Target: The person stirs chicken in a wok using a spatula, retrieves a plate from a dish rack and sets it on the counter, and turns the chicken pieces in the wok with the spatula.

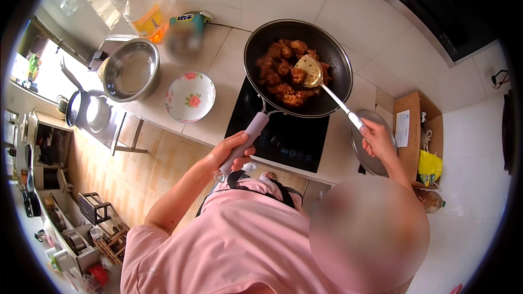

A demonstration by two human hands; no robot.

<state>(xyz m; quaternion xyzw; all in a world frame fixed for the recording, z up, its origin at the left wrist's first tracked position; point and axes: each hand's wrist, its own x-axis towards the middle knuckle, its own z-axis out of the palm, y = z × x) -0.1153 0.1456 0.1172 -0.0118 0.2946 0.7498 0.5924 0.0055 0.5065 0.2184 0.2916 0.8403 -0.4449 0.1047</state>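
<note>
My left hand (pixel 234 151) is wrapped round the pinkish-grey handle of a dark frying pan (pixel 339 71). The pan sits over the black cooktop (pixel 283 144); whether it rests on the surface or is lifted, I cannot tell. Browned, sauce-coated meat pieces (pixel 284 68) lie in the pan, mostly toward its left and middle. With my right hand (pixel 377 140) I grip the white end of a spatula (pixel 339 102). Its gold-coloured slotted head is in the pan, touching the meat at the right side.
Left of the cooktop are a floral plate (pixel 206 98), a steel bowl (pixel 114 83) and an oil bottle (pixel 143 16). A round lid (pixel 362 149) lies at the right, near a cardboard box (pixel 412 130). The range hood (pixel 436 16) hangs at the upper right.
</note>
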